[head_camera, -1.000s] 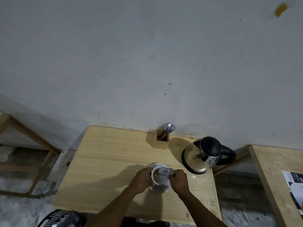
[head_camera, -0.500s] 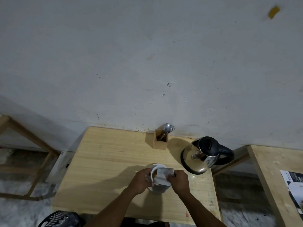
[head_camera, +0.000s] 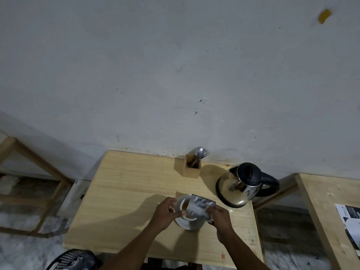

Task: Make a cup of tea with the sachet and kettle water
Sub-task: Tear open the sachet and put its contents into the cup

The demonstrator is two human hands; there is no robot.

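Dim, even indoor light is being cast from above and the right, so soft shadows are being thrown leftward across the worktop [head_camera: 124,193]. Highlights are being reflected off the kettle [head_camera: 240,189]. The sachet [head_camera: 200,208] is being smeared by motion blur. Straight edges are being bowed by wide-angle distortion near the borders.

Pale blond wooden surface [head_camera: 124,191]; white ceramic cup [head_camera: 187,217]; silver foil sachet with dark blurred print [head_camera: 200,208]; polished steel kettle, black lid and handle [head_camera: 243,184].
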